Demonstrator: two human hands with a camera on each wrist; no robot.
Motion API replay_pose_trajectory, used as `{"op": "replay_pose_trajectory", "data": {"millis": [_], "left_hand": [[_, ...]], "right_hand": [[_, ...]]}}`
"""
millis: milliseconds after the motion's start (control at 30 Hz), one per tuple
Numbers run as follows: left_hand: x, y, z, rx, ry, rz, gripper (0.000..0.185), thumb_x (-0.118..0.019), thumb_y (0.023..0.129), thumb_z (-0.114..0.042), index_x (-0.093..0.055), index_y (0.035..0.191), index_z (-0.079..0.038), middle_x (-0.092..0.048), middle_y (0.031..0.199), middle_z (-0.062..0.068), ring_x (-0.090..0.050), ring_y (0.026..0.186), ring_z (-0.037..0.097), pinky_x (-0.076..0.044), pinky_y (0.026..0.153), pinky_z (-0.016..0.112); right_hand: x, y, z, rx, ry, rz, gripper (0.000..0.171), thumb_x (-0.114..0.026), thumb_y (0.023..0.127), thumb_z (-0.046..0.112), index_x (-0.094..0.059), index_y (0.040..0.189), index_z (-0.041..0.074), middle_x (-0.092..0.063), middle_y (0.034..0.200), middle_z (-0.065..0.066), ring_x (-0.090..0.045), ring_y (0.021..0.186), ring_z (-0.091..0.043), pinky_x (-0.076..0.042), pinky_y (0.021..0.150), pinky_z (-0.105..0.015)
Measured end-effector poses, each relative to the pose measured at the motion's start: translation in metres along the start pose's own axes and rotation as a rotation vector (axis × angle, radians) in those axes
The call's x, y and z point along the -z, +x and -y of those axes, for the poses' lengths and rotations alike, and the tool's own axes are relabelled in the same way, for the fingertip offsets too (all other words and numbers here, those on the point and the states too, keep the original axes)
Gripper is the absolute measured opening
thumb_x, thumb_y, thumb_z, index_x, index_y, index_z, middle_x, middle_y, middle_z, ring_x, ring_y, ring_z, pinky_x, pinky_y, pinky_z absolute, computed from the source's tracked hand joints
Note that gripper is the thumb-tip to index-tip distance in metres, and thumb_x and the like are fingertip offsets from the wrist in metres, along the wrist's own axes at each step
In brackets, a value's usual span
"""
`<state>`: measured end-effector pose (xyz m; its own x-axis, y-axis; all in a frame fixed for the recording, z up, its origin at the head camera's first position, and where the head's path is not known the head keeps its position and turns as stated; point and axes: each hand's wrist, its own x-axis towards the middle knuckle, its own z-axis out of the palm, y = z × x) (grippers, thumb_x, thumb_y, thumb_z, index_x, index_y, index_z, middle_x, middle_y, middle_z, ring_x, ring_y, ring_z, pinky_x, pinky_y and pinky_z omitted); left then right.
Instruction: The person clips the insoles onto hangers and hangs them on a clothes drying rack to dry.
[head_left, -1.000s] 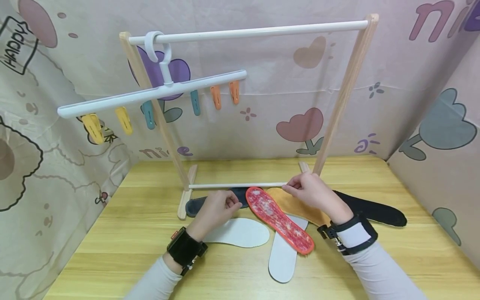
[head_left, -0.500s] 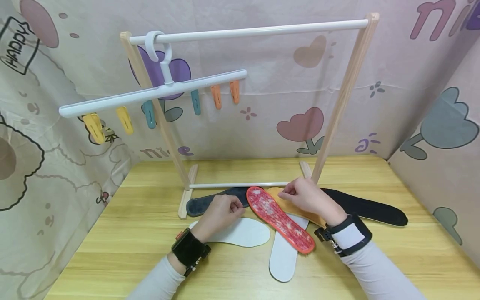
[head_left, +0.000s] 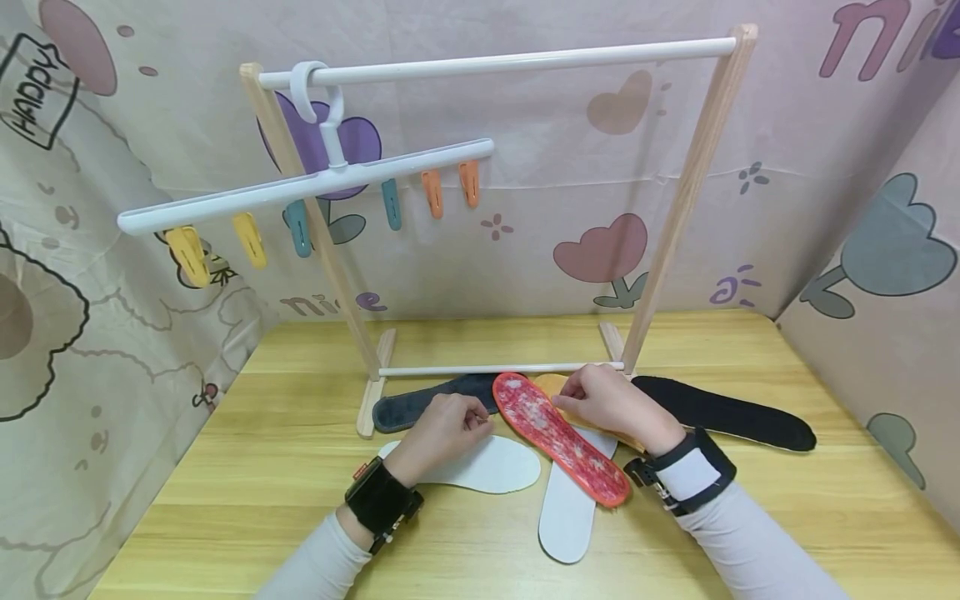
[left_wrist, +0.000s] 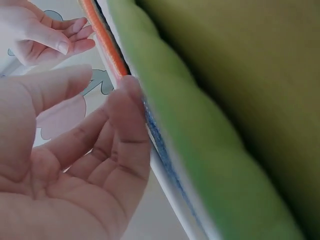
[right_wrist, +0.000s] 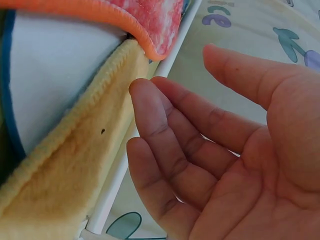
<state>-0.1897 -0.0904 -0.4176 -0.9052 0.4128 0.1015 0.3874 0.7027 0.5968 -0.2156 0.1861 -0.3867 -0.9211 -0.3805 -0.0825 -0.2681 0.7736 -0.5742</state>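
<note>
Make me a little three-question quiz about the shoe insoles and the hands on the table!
1. True or false: the red insole lies partly on top of the yellow insole.
2. Which hand is nearest the yellow insole? A) left hand B) right hand
3. Fill in: the clips hang from a white ______ on the rack.

Key:
1. True: its orange-rimmed edge overlaps the yellow one.
2. B. The right hand's fingers are at its fuzzy edge, holding nothing; the left hand is over the white insole and dark grey insole.
3. hanger
</note>
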Motion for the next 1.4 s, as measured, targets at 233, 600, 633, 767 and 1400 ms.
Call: {"op": "replay_pose_trajectory", "data": {"millis": [233,600,633,767,1400], "left_hand": [[-0.002,-0.001,0.001,-0.036,0.012,0.027,0.014,-0.079,0.098,-0.018,-0.080,0.100,-0.005,-0.066,0.079,-0.003,-0.053,0.068,0.005,-0.043,0.063,0.020],[-0.005,-0.002,-0.001,-0.081,0.048,0.072,0.014,-0.078,0.097,-0.018,-0.077,0.094,-0.004,-0.051,0.072,-0.001,-0.046,0.072,0.012,-0.035,0.068,0.025],[-0.005,-0.002,-0.002,-0.079,0.052,0.077,0.014,-0.078,0.097,-0.018,-0.078,0.096,-0.004,-0.052,0.072,-0.001,-0.046,0.073,0.013,-0.035,0.069,0.025],[-0.005,-0.002,-0.003,-0.072,0.073,0.101,0.021,-0.078,0.097,-0.020,-0.081,0.107,-0.002,-0.056,0.076,0.002,-0.048,0.076,0.015,-0.036,0.069,0.026],[-0.006,-0.002,-0.003,-0.063,0.117,0.142,0.038,-0.079,0.099,-0.025,-0.077,0.129,-0.002,-0.059,0.086,0.003,-0.047,0.080,0.014,-0.036,0.068,0.026]], "right_hand": [[-0.003,0.001,0.000,-0.004,-0.016,-0.001,0.019,-0.075,0.102,0.024,-0.082,0.099,0.007,-0.076,0.083,-0.001,-0.063,0.073,-0.014,-0.051,0.068,-0.029],[-0.009,0.001,0.002,0.014,-0.063,0.010,0.018,-0.077,0.101,0.023,-0.083,0.091,0.010,-0.073,0.076,0.002,-0.057,0.067,-0.012,-0.044,0.061,-0.027],[-0.009,0.001,0.002,0.024,-0.071,0.007,0.018,-0.077,0.100,0.023,-0.083,0.091,0.010,-0.073,0.075,0.003,-0.056,0.066,-0.012,-0.043,0.060,-0.026],[-0.010,0.001,0.003,0.032,-0.085,0.001,0.017,-0.078,0.099,0.022,-0.084,0.089,0.011,-0.073,0.073,0.004,-0.054,0.063,-0.010,-0.041,0.058,-0.025],[-0.015,0.002,0.008,0.042,-0.095,0.003,0.013,-0.079,0.098,0.020,-0.084,0.089,0.011,-0.074,0.076,0.004,-0.057,0.067,-0.010,-0.045,0.062,-0.026]]}}
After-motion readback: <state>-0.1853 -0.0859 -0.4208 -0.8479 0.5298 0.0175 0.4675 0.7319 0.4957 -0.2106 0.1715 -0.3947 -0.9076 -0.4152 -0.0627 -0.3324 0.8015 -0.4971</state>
